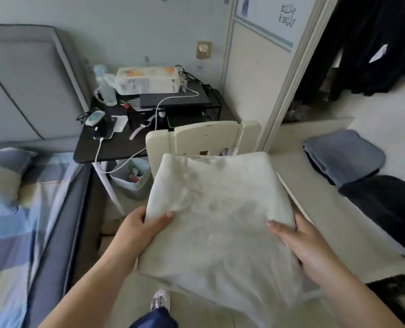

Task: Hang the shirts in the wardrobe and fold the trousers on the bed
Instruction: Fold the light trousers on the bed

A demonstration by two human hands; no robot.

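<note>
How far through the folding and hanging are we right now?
Looks done: folded blue trousers and a folded dark garment lie on the cream surface at right. In hand: the left hand and right hand hold a folded cream garment above the white chair. Left: setting it down. Dark clothes hang in the wardrobe; which are shirts is unclear.

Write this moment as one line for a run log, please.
action: carrying folded cream garment | left hand: grips left edge | right hand: grips right edge | folded blue and black trousers: on white surface, right
</note>
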